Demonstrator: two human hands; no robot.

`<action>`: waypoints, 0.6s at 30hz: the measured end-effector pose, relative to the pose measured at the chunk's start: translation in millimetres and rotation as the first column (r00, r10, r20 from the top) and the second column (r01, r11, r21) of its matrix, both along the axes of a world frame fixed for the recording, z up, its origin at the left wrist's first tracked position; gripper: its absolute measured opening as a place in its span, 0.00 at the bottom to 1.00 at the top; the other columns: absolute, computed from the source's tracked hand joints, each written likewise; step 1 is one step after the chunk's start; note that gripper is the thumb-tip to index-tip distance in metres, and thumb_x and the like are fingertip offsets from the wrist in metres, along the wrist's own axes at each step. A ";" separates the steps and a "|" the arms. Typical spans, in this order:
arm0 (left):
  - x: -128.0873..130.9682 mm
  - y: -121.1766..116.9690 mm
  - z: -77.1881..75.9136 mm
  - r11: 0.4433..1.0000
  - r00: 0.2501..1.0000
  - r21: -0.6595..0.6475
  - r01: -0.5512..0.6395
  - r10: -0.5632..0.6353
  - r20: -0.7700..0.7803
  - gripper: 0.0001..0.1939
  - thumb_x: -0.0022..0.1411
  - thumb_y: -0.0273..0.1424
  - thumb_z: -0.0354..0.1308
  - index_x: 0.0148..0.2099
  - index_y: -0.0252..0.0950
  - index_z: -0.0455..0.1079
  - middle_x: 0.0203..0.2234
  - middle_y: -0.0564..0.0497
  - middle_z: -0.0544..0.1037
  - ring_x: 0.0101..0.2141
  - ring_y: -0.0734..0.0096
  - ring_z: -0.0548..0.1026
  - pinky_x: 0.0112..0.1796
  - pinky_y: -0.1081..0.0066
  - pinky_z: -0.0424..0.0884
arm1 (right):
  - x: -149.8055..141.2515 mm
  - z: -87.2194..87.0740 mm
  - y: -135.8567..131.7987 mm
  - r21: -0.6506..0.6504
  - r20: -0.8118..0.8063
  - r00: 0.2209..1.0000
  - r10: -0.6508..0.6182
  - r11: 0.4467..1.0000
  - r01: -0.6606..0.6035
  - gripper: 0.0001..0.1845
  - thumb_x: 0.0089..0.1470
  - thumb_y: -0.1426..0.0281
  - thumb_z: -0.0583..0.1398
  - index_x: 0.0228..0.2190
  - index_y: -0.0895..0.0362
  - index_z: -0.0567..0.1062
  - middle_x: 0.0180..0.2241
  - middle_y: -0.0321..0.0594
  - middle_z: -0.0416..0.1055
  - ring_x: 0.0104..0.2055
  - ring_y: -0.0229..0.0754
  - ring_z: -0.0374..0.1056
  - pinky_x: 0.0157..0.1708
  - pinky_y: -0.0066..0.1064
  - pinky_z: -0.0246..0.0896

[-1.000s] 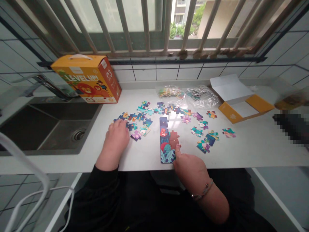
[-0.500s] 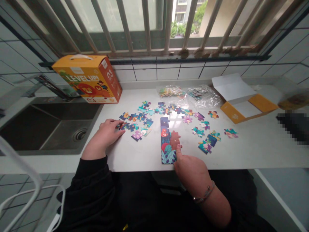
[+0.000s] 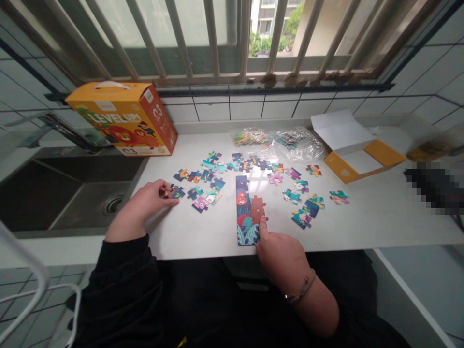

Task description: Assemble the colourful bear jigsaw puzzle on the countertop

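Observation:
My left hand rests at the left of the scattered pieces, thumb and fingers curled around the near side of a dark blue puzzle piece. A small dark bit shows between the fingers, too small to make out. With its index finger stretched out, my right hand presses on the lower brown puzzle piece; its other fingers are folded and partly hidden. That brown piece joins another brown one above it and a tall joined strip with a red animal and blue leaves.
Loose puzzle pieces lie left, behind and right of the strip, including a teal group. Clear bags of pieces lie at the back. An orange carton stands by the sink; an opened box sits back right.
My left hand has drawn back a little to the left, uncovering more of the dark blue piece. My right index finger stays on the brown piece. The whole view has shifted slightly.

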State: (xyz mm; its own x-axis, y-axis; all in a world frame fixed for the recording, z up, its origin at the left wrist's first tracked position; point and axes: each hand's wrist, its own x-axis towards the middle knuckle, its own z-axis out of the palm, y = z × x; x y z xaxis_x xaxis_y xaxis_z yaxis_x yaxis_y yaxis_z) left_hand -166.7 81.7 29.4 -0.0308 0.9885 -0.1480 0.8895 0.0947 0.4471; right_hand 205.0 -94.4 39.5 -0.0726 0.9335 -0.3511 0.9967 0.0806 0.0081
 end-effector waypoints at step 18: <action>10.0 -21.6 12.7 0.993 0.992 0.056 -0.103 0.106 -0.062 0.18 0.52 0.43 0.67 0.41 0.42 0.68 0.33 0.52 0.79 0.36 0.57 0.77 0.36 0.66 0.65 | 1.7 -1.0 -3.5 0.004 -0.024 1.000 0.005 1.000 -0.005 0.36 0.71 0.75 0.54 0.76 0.69 0.59 0.34 0.56 0.85 0.36 0.51 0.85 0.32 0.33 0.72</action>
State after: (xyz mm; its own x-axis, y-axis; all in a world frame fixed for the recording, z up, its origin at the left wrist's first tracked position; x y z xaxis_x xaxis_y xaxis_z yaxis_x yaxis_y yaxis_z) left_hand -156.8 60.1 42.0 -0.1424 0.9857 -0.0899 0.9031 0.1666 0.3958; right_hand 206.6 -97.9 38.5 -0.0853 0.9345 -0.3455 0.9962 0.0852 -0.0154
